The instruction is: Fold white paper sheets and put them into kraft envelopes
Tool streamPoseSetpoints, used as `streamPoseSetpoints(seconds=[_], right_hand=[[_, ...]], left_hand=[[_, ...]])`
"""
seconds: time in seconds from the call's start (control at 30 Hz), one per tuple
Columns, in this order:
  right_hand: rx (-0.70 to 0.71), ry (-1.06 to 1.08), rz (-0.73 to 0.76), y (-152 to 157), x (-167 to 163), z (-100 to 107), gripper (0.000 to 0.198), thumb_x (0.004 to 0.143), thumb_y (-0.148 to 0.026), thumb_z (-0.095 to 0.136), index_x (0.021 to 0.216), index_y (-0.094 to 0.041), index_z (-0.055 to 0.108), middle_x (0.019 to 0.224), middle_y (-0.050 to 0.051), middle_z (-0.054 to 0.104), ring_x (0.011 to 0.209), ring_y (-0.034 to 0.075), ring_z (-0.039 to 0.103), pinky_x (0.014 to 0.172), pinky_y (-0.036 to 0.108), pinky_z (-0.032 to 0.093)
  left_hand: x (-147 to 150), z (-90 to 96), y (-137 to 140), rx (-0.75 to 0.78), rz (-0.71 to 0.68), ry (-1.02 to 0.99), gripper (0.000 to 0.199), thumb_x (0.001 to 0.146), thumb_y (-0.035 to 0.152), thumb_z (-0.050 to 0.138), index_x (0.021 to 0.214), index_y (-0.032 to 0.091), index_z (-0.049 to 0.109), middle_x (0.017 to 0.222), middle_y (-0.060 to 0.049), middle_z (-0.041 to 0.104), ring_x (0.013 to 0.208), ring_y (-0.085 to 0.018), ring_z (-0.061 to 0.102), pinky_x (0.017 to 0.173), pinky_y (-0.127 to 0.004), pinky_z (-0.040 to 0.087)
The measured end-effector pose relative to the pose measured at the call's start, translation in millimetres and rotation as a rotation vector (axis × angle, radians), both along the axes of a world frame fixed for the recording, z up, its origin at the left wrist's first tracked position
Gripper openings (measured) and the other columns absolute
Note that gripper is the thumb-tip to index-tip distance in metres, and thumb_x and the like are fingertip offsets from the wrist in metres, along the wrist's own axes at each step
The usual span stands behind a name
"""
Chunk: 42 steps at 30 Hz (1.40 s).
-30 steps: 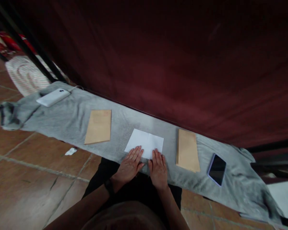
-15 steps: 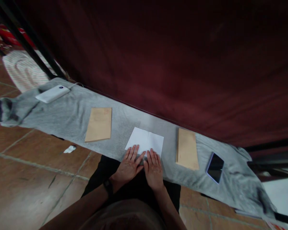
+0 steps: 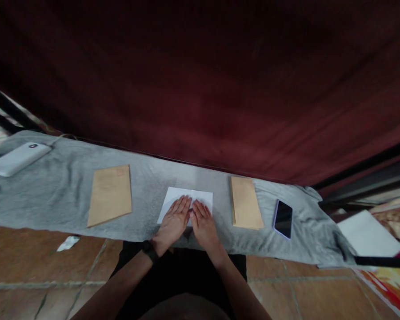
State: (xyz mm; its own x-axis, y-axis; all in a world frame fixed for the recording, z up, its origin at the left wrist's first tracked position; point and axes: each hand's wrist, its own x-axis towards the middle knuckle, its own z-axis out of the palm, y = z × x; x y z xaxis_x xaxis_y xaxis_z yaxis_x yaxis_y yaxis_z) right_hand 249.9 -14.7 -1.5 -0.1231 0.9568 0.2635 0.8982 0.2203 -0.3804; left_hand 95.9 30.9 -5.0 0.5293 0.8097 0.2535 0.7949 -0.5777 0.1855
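Observation:
A sheet of white paper with a crease down its middle lies on the grey cloth in front of me. My left hand rests flat on its left half, fingers stretched out and pointing away from me. On the right half lies my right hand, also flat, its fingertips close to those of the left. The hands cover much of the sheet's near part. To the left is a brown envelope with a small red print; to the right lies a stack of brown envelopes.
A grey cloth covers the long narrow surface. A phone lies at the right, and a white power bank-like device with a cable at the far left. A dark red curtain hangs behind. A scrap lies on the tiled floor.
Both hands have slid forward, away from me, over the paper and now cover more of it. The head view has turned, so the surface looks more level.

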Motion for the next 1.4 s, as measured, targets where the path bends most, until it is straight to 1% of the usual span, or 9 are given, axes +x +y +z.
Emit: streamPoseSetpoints(seconds=[0.13, 0.33, 0.57, 0.77, 0.93, 1.03, 1.1, 1.2, 1.4], right_hand=[[0.005, -0.055, -0.031, 19.7, -4.9, -11.2, 0.045, 0.106, -0.03, 0.041, 0.147, -0.014, 0.051, 0.156, 0.012, 0.045, 0.147, 0.024, 0.038, 0.121, 0.045, 0.033], [0.034, -0.112, -0.142, 17.3, 23.2, -27.0, 0.052, 0.105, -0.03, 0.046, 0.153, -0.014, 0.042, 0.159, 0.015, 0.039, 0.148, 0.028, 0.036, 0.12, 0.05, 0.03], [0.023, -0.099, -0.256, 21.6, 34.1, -23.8, 0.052, 0.104, -0.029, 0.045, 0.152, -0.009, 0.043, 0.156, 0.017, 0.043, 0.147, 0.029, 0.038, 0.121, 0.05, 0.028], [0.049, -0.042, -0.099, 27.7, -2.3, -16.7, 0.05, 0.104, -0.033, 0.047, 0.151, -0.018, 0.047, 0.159, 0.01, 0.041, 0.148, 0.026, 0.035, 0.122, 0.047, 0.029], [0.063, -0.03, -0.074, 23.2, -13.4, -23.9, 0.052, 0.102, -0.033, 0.051, 0.15, -0.015, 0.046, 0.158, 0.014, 0.042, 0.147, 0.027, 0.037, 0.122, 0.048, 0.029], [0.041, -0.015, -0.058, 21.0, -8.6, -24.4, 0.051, 0.101, -0.031, 0.052, 0.15, -0.014, 0.047, 0.157, 0.014, 0.043, 0.147, 0.026, 0.038, 0.122, 0.049, 0.031], [0.029, 0.012, -0.057, 16.7, -3.9, -20.8, 0.05, 0.101, -0.027, 0.051, 0.148, -0.013, 0.048, 0.156, 0.015, 0.045, 0.147, 0.026, 0.038, 0.121, 0.048, 0.033], [0.046, 0.079, -0.078, 1.6, 2.5, -9.7, 0.051, 0.099, -0.02, 0.047, 0.15, -0.011, 0.045, 0.155, 0.015, 0.046, 0.148, 0.025, 0.037, 0.12, 0.049, 0.035], [0.096, 0.159, 0.063, -34.3, -1.9, 11.9, 0.067, 0.094, -0.017, 0.051, 0.158, -0.018, 0.031, 0.16, 0.009, 0.039, 0.15, 0.024, 0.033, 0.122, 0.049, 0.034]], left_hand=[[1.5, -12.3, 12.5, -0.007, 0.026, 0.027, 0.056, 0.099, 0.025, 0.031, 0.149, 0.005, 0.044, 0.156, -0.018, 0.045, 0.148, -0.027, 0.038, 0.121, -0.046, 0.032], [-28.6, -19.5, 5.4, 0.033, 0.179, -0.025, 0.065, 0.102, 0.043, 0.03, 0.151, 0.001, 0.041, 0.157, -0.023, 0.041, 0.148, -0.032, 0.037, 0.121, -0.05, 0.029], [-52.5, -13.7, 2.1, -0.041, 0.321, -0.08, 0.063, 0.1, 0.044, 0.036, 0.149, 0.005, 0.043, 0.143, -0.023, 0.058, 0.133, -0.036, 0.054, 0.108, -0.05, 0.044], [-49.6, 6.0, 23.1, -0.211, 0.465, -0.196, 0.061, 0.093, 0.039, 0.05, 0.145, 0.008, 0.046, 0.117, -0.017, 0.07, 0.111, -0.031, 0.066, 0.1, -0.043, 0.049], [-47.2, 20.8, 38.0, -0.51, 0.601, -0.518, 0.061, 0.078, 0.031, 0.066, 0.136, 0.015, 0.055, 0.096, -0.009, 0.073, 0.093, -0.028, 0.07, 0.082, -0.036, 0.053], [-45.8, 29.3, 38.6, -0.724, 0.652, -0.848, 0.045, 0.065, 0.021, 0.072, 0.11, 0.017, 0.069, 0.08, -0.003, 0.073, 0.078, -0.024, 0.069, 0.07, -0.031, 0.051], [-46.4, 33.8, 35.2, -0.831, 0.655, -0.974, 0.029, 0.06, 0.02, 0.074, 0.089, 0.016, 0.072, 0.071, -0.002, 0.072, 0.066, -0.022, 0.066, 0.062, -0.029, 0.049], [-50.2, 36.7, 24.7, -0.883, 0.669, -1.081, 0.021, 0.06, 0.024, 0.076, 0.078, 0.015, 0.071, 0.065, -0.002, 0.07, 0.057, -0.018, 0.063, 0.055, -0.027, 0.047], [-43.0, 29.3, -11.5, -0.872, 0.87, -1.394, 0.025, 0.062, 0.016, 0.076, 0.084, 0.019, 0.063, 0.071, 0.001, 0.072, 0.059, -0.016, 0.067, 0.054, -0.025, 0.052]])
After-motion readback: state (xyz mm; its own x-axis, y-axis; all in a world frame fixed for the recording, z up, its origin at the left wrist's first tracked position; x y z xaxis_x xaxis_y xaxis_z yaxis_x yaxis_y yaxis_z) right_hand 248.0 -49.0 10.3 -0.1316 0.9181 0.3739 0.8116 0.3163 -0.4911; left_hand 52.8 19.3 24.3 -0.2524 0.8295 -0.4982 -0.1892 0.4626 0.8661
